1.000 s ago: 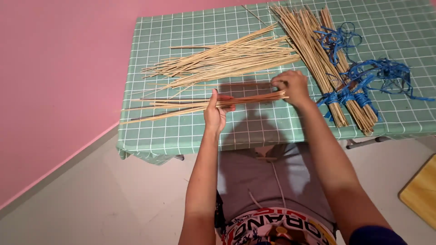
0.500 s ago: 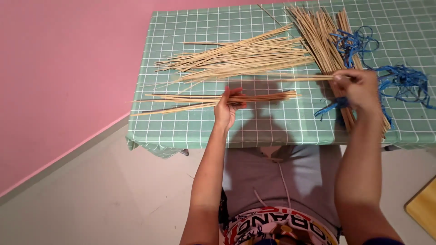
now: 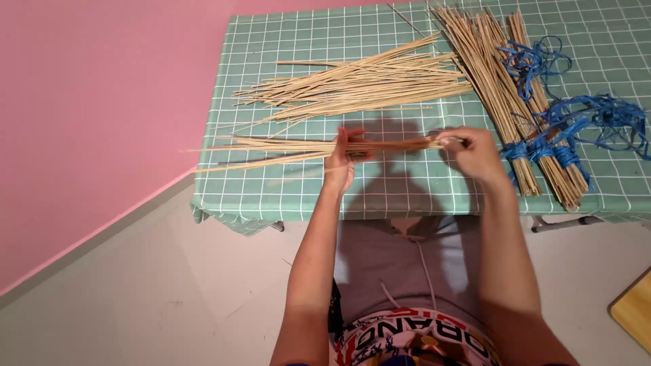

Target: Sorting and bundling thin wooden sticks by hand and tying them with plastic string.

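My left hand (image 3: 341, 160) grips a thin bunch of pale bamboo sticks (image 3: 271, 147) near its middle, held level just above the green checked tablecloth (image 3: 407, 183). My right hand (image 3: 476, 153) pinches the right end of that same bunch. The sticks fan out to the left past the table's edge. A larger loose pile of sticks (image 3: 359, 85) lies beyond my hands.
Two tied bundles of sticks (image 3: 515, 102) bound with blue plastic string (image 3: 583, 122) lie at the right of the table. A pink wall stands at the left, grey floor below. A yellow wooden board corner (image 3: 634, 312) shows at the lower right.
My right hand came back from the tied bundles at the right with a stick and now meets the end of the bunch in my left hand. The left hand lifted the bunch slightly.
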